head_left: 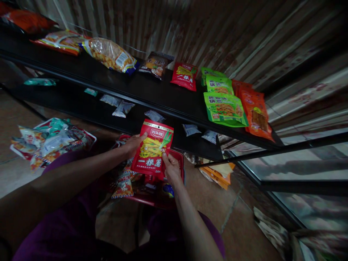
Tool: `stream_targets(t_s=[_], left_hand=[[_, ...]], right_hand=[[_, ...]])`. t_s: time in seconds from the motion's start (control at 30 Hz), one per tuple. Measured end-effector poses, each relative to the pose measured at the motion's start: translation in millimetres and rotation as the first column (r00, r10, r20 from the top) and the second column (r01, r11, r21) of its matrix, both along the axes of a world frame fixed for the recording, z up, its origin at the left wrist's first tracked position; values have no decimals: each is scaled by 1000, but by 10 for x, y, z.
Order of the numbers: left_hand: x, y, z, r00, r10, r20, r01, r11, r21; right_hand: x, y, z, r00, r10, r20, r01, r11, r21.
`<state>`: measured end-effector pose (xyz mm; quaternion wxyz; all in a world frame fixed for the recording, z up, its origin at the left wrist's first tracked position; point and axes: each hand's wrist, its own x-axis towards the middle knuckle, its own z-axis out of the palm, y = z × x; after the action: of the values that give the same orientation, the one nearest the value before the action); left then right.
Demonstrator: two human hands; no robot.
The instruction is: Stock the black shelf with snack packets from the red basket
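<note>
A red snack bag (pixel 152 148) with yellow sticks and a green onion printed on it is held up, front towards me. My left hand (pixel 135 145) pinches its left edge, and my right hand (pixel 172 167) grips its lower right edge. Beneath the bag is a red basket (pixel 152 201) holding several snack packets, among them an orange-and-white packet (pixel 123 184). A similar red bag (pixel 185 75) lies on the upper black shelf (pixel 163 95), beyond my hands.
On the upper shelf lie green bags (pixel 224 107), orange bags (pixel 257 110), a brown packet (pixel 155 66) and a clear snack bag (pixel 108 54). Small packets (pixel 123 108) lie on the lower shelf. A heaped tray (pixel 91 139) of packets stands left; a black metal frame (pixel 299 145) is right.
</note>
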<state>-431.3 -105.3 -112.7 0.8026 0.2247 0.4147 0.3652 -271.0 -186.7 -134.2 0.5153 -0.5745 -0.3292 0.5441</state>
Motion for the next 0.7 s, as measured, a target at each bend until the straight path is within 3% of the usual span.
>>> stream_targets(t_s=[0.1, 0.2, 0.27, 0.43, 0.57, 0.7], left_hand=[[18, -70, 78, 997, -68, -21, 68, 997, 33], [32, -131, 119, 987, -156, -48, 157, 987, 32], [31, -119, 120, 983, -174, -51, 177, 983, 56], [15, 37, 102, 987, -28, -159, 56, 983, 174], [39, 79, 118, 977, 99, -188, -63, 980, 188], [20, 101, 154, 964, 109, -244, -59, 978, 202]], right_hand=[[-38, 46, 67, 964, -106, -245, 117, 993, 30], [5, 112, 106, 916, -243, -320, 252, 968, -15], [50, 139, 94, 903, -277, -327, 274, 960, -55], [59, 126, 3, 928, -241, -283, 234, 970, -60], [-31, 99, -1, 930, -235, -283, 237, 971, -29], [-84, 97, 56, 918, -253, -304, 250, 967, -52]])
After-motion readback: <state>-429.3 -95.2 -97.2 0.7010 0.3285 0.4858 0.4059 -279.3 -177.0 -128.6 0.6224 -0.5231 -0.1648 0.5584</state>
